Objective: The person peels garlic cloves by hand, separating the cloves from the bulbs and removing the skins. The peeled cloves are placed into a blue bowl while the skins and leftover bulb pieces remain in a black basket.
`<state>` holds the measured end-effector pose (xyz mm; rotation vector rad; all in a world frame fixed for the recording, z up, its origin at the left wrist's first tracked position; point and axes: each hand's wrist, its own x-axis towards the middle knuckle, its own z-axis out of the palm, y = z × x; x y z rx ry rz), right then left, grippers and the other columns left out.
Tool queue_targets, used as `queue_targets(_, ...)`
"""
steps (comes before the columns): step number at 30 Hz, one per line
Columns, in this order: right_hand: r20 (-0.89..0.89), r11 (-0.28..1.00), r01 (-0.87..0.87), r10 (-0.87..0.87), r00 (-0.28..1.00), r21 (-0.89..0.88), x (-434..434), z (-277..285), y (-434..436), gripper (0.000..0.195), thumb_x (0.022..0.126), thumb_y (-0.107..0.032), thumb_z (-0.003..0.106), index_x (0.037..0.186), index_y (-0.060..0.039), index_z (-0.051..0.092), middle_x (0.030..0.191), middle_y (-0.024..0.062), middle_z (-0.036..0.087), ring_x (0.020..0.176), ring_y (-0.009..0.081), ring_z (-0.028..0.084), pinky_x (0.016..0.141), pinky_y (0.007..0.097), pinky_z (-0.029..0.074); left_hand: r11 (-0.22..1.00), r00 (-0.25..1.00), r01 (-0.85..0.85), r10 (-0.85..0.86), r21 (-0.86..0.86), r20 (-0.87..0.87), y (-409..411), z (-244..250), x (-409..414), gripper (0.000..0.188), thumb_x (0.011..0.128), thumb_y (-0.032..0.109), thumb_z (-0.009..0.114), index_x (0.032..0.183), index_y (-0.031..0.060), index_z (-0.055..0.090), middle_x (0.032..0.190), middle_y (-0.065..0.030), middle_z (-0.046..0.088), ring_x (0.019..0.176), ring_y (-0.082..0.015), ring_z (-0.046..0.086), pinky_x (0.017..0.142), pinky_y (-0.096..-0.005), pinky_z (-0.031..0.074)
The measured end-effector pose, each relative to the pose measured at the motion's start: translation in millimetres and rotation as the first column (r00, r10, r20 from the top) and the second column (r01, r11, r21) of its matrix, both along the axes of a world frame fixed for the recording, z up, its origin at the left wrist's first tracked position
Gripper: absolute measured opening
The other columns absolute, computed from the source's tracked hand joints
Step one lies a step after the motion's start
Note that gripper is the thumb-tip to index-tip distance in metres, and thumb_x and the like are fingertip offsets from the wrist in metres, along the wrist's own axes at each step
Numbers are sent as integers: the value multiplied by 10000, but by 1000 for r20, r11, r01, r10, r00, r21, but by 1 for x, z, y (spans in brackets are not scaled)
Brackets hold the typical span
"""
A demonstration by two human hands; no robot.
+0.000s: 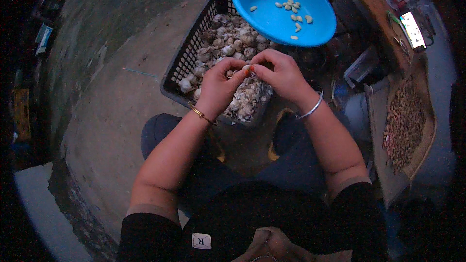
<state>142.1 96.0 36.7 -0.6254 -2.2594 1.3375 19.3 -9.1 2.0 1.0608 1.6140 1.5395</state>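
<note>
My left hand [222, 82] and my right hand [279, 71] meet above a black plastic crate [182, 56], fingertips pinched together on a small pale garlic clove [246, 67]. Fingers partly cover the clove, so how much skin is on it cannot be seen. Whole garlic bulbs [229, 42] fill the crate under and beyond my hands. Nearer to me, loose garlic skins [244, 102] lie heaped just below my wrists. A blue plastic basin [262, 22] rests at the crate's far right corner, with several peeled garlic cloves [291, 5] scattered on its bottom.
On the right, a sack [429, 131] lies open, showing brownish pods or nuts [404, 127]. A lit screen [412, 30] stands by a wooden edge [378, 14]. A thin blue-green stick [140, 72] lies on the concrete floor [109, 116]. My knees flank the crate's near end.
</note>
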Motion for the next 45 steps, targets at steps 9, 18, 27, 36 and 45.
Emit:
queue_targets(9, 35, 984, -17, 23, 999, -180, 3, -1, 3, 118, 691, -133, 541, 695, -16, 528, 672, 70, 560, 567, 156, 509, 518, 289, 412, 982, 962, 129, -89, -138, 260, -2, 19, 5, 149, 769, 107, 549, 898, 34, 537, 721, -20, 563, 555, -64, 469, 472, -182, 359)
queue_targets(18, 17, 788, -58, 86, 996, -613, 3, 3, 5, 83, 720, -127, 530, 736, -46, 522, 658, 25, 556, 540, 54, 458, 462, 184, 358, 979, 817, 184, -101, -89, 568, -2, 22, 2, 170, 789, 107, 516, 943, 41, 486, 709, -26, 546, 457, -43, 374, 389, -167, 271)
queue_targets(27, 65, 841, -14, 58, 996, -540, 5, -1, 10, 94, 713, -125, 541, 737, -34, 537, 653, -4, 528, 596, 55, 455, 506, 203, 367, 946, 613, 318, -258, 65, 746, -2, 17, -1, 195, 822, 149, 470, 976, 32, 447, 784, -71, 563, 438, -50, 386, 372, -156, 283)
queue_targets(36, 48, 822, -43, 85, 995, -568, 5, -2, 9, 92, 715, -130, 542, 736, -43, 522, 657, 3, 533, 592, 54, 459, 492, 199, 363, 957, 688, 292, -210, 0, 694, -2, 16, 1, 189, 803, 143, 507, 960, 52, 454, 754, -55, 564, 445, -42, 378, 373, -157, 260)
queue_targets(45, -32, 778, -128, 138, 990, -615, 7, 5, 6, 83, 736, -128, 518, 728, -46, 517, 643, 18, 538, 557, 65, 459, 479, 196, 358, 938, 606, 336, -283, 84, 743, -4, 13, 2, 185, 800, 156, 521, 941, 74, 435, 785, -71, 561, 446, -43, 371, 372, -156, 259)
